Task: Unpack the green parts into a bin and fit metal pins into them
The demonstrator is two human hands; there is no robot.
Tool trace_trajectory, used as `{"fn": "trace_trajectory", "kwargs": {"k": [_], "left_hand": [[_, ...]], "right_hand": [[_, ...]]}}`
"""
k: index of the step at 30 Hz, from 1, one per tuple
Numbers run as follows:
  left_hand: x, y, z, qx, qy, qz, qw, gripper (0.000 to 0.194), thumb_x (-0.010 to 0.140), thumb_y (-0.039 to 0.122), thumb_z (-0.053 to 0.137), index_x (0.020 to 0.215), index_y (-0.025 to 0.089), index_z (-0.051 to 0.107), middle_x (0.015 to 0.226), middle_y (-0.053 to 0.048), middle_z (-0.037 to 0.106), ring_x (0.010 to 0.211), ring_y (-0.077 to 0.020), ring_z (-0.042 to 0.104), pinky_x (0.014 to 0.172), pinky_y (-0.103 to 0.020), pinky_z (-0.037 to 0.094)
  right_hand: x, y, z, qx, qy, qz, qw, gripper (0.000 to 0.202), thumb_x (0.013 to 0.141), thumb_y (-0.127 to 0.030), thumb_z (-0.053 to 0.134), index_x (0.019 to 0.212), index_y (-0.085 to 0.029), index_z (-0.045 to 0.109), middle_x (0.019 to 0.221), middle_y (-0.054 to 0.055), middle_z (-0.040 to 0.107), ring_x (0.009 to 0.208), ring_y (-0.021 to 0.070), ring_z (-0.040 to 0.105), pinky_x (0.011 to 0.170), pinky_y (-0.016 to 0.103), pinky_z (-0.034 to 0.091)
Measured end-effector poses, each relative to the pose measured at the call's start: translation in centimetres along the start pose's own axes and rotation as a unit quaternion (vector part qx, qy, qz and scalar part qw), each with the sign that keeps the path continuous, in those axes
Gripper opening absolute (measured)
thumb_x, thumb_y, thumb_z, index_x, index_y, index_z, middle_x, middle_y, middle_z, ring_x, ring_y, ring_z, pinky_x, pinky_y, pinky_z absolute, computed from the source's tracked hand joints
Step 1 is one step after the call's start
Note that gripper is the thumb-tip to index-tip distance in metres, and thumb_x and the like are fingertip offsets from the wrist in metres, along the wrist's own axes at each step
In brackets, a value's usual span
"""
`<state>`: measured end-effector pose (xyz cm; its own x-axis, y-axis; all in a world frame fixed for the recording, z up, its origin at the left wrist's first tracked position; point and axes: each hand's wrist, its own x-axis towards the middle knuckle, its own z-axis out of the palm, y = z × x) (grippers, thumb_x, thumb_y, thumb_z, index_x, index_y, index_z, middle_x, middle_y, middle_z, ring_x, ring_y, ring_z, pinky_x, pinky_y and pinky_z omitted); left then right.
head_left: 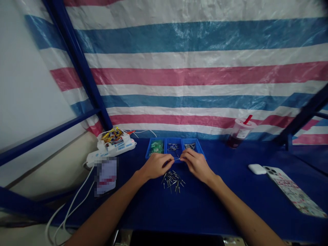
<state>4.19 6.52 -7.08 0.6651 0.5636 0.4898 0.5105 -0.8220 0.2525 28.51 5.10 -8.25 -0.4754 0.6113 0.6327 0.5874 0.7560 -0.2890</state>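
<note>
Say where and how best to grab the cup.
Likely around the cup at mid-body, from the front with the right hand, the nearer one: the cup stands upright and narrows downward, the sheet hangs behind, and the straw juts from the top, so overhead looks awkward.

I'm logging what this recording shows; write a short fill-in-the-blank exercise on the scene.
The left hand and right hand hold a thin piece near bins coloured ____.
The leftmost bin holds contents coloured ____.
The cup has a straw coloured ____.
The phone lies to the ____ of both hands.
Missing: blue; green; red; right.
</note>
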Motion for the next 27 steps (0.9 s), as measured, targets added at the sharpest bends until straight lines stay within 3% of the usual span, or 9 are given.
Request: {"fn": "trace_trajectory", "kwargs": {"k": [8,27], "left_hand": [[0.01,0.09,-0.02,0.006,0.007,0.005,1.000,0.016,0.101,0.025,0.052,0.097,0.018,0.065,0.079,0.001,0.069,0.062,-0.0106,0.059,0.064,-0.025,0.043],[0.10,0.00,0.26,0.005,-0.003,-0.009,1.000,0.019,0.101,0.027,0.051,0.099,0.018,0.068,0.077,0.001,0.069,0.061,-0.0103,0.060,0.060,-0.023,0.044]], "right_hand": [[0.04,0.23,-0.51,0.014,0.030,0.001,0.999,0.016,0.103,-0.016,0.047,0.103,-0.022,0.062,0.101,0.006,0.066,0.088,0.0185,0.066,0.076,0.030,0.052],[-0.09,0.00,-0.36,0.027,0.013,0.001,1.000,0.018,0.102,-0.014,0.046,0.102,-0.021,0.062,0.100,0.007,0.066,0.087,0.0185,0.065,0.077,0.029,0.052]]}}
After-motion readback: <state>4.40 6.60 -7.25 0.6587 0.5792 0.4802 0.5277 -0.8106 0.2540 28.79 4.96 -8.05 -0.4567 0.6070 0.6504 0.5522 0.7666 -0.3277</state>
